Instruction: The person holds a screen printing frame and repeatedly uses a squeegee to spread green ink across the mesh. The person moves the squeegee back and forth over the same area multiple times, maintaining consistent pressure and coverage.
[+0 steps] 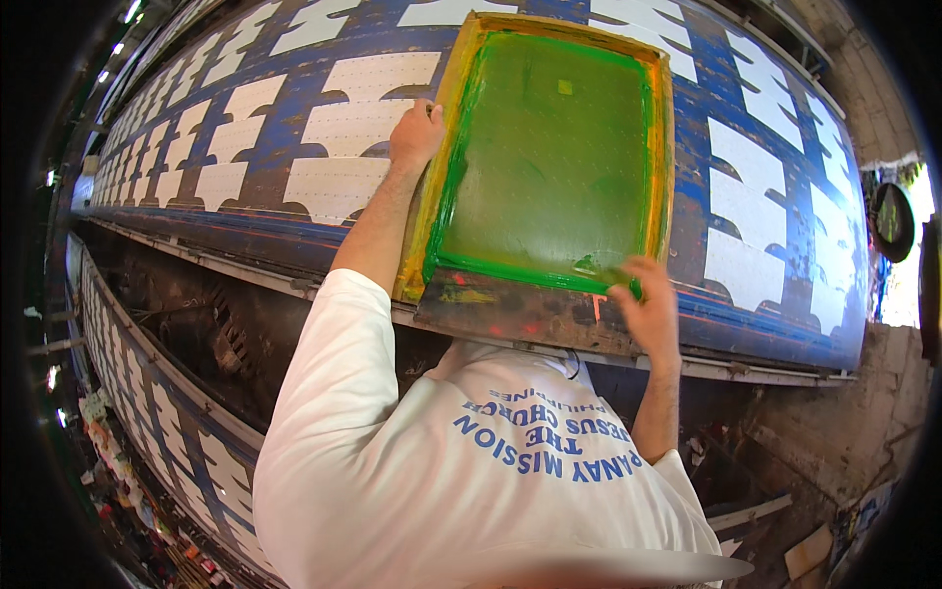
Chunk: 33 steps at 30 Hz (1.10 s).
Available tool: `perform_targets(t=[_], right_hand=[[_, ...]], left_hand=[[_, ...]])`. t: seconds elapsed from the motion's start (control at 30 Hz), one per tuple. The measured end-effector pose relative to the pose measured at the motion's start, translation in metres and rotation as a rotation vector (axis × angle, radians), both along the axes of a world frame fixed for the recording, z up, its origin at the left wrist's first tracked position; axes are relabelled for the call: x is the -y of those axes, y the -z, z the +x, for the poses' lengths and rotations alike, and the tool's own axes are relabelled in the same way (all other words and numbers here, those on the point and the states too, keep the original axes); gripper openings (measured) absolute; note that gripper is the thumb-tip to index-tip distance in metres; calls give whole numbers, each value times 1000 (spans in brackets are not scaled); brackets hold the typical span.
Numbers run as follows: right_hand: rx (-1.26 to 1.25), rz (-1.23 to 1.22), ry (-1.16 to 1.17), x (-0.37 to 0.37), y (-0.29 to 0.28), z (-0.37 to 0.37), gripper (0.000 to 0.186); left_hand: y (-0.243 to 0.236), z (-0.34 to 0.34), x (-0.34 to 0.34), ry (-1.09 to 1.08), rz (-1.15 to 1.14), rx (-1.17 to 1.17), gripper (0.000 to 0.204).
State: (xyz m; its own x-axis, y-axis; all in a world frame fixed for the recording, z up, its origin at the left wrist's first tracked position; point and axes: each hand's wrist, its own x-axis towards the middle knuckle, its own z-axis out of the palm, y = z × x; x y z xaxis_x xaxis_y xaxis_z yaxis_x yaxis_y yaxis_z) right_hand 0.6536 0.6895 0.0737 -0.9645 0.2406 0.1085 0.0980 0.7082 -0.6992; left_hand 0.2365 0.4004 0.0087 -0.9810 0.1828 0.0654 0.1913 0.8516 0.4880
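Toward 9 and 10 o'clock, a long, blue, scuffed surface (309, 236) stretches away, with white notched panels (376, 79) lying on it in spaced rows. At 11 o'clock the left grip (417, 133) is closed on the left rail of a screen-printing frame (437, 201), its fingers bent at the edge. The frame lies on the surface from 12 to 1 o'clock, over the rows of panels; its rails are stained yellow and orange, and bright green lines the inner border of its translucent green mesh (559, 157). A dark, paint-marked board (520, 309) runs along its near end. At 6 o'clock the person's white shirt (422, 471) carries several lines of blue capital lettering, upside down in this view and partly curved. At 3 o'clock the right grip (650, 304), blurred, has bent fingers by the frame's near right corner; green shows at the fingertips, but I cannot tell whether it holds anything. More panels lie toward 2 o'clock, and a black tyre (891, 222) is near the right rim, just above 3.
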Motion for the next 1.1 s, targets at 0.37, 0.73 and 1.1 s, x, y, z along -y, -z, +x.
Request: perform_targets(t=[0.37,0.73,1.1], right_hand=[[90,328,-415,109,-30,-21,50],[319,416,-120,123,-27,-39,51],[247,493,-64,127,-6,-70,53]], left_hand=[[6,-11,5,31,116,78,43],[3,-10,5,69,142,124,43],[4,-15,6,61,179,157,43]])
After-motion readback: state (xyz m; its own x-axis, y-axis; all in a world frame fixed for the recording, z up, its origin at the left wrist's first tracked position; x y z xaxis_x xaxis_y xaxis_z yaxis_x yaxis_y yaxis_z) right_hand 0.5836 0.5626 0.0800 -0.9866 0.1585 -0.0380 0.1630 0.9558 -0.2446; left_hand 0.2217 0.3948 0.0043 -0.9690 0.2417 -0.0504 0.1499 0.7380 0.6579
